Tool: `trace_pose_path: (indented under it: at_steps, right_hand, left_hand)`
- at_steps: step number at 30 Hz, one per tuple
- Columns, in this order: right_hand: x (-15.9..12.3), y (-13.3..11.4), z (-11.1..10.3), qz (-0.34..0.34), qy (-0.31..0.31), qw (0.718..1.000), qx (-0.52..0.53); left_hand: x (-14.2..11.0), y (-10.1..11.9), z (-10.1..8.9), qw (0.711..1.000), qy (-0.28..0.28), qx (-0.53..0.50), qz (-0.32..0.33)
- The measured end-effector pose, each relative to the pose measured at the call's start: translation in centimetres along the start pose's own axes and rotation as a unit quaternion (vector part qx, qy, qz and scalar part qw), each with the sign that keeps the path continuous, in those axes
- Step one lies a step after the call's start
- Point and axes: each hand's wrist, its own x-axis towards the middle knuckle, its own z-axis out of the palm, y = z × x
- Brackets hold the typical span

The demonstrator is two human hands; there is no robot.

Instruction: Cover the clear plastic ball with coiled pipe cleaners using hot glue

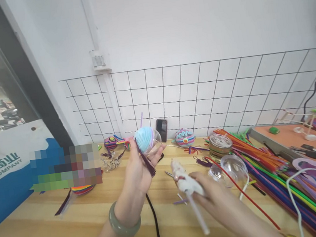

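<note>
My left hand (145,174) holds up a clear plastic ball (155,140), partly wrapped in light blue pipe cleaner (144,139). A dark purple tassel (147,162) hangs from it across the palm, and a lilac stem end sticks up from the top. My right hand (205,194) is closed around a white hot glue gun (186,181), its nozzle pointing up and away from me and a glue stick (198,214) coming out of its back. The gun is apart from the ball, lower and to the right. A pair of scissors (169,174) lies partly hidden behind the gun.
Bundles of coloured pipe cleaners (270,173) cover the right side. Clear plastic half shells (234,166) and a round clear jar (220,147) stand nearby. A finished striped ball (185,137) and a phone (162,129) are by the wire grid. A black pipe cleaner (153,216) lies in front.
</note>
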Motion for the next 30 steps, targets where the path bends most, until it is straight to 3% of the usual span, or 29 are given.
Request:
trace_pose_path:
  at_steps: [3,6,16,23,30]
  right_hand:
    - [-0.3,0.0,-2.6,0.001,0.104,0.99,0.093]
    - [-1.1,-0.4,-3.6,-0.016,0.17,0.976,0.138]
    - [-2.1,-2.5,-2.9,-0.147,0.165,0.961,0.168]
    - [-2.1,-3.1,-2.4,-0.164,0.122,0.966,0.161]
    - [-2.0,-2.9,-1.9,-0.176,0.129,0.962,0.165]
  left_hand:
    - [0.2,-0.1,-0.3,1.0,0.0,0.002,0.012]
    - [0.3,-0.6,-0.4,1.0,-0.003,-0.002,0.015]
    - [0.0,-1.6,-0.2,1.0,-0.006,0.014,0.005]
    - [-0.4,-2.1,0.0,0.999,-0.001,0.022,-0.029]
    - [-0.5,-2.4,0.0,1.0,0.004,0.01,-0.017]
